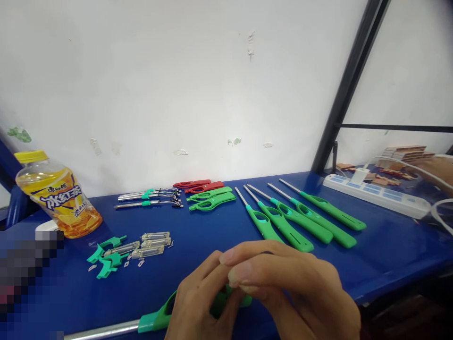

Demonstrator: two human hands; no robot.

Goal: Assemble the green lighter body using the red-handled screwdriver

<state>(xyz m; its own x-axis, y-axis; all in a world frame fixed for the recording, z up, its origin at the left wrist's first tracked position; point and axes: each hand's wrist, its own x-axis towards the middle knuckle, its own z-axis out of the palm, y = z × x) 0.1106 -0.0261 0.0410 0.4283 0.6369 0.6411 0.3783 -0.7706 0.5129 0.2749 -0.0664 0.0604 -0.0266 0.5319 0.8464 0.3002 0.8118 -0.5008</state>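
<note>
Both my hands meet at the bottom middle over a green long-neck lighter (pixel 155 320) whose metal tube points left. My left hand (pixel 201 302) is wrapped round its green handle. My right hand (pixel 297 288) has its fingers pressed together on the same handle, thumb against fingertips. Beyond them lie several finished green lighters (pixel 300 219) side by side on the blue table (pixel 389 245).
Green and red handle shells (pixel 208 191) and metal tubes (pixel 148 197) lie at the back. Small green triggers (pixel 106 257) and clear gas tanks (pixel 150 244) sit at the left near a yellow-capped drink bottle (pixel 56 200). A white power strip (pixel 378 194) lies at the right.
</note>
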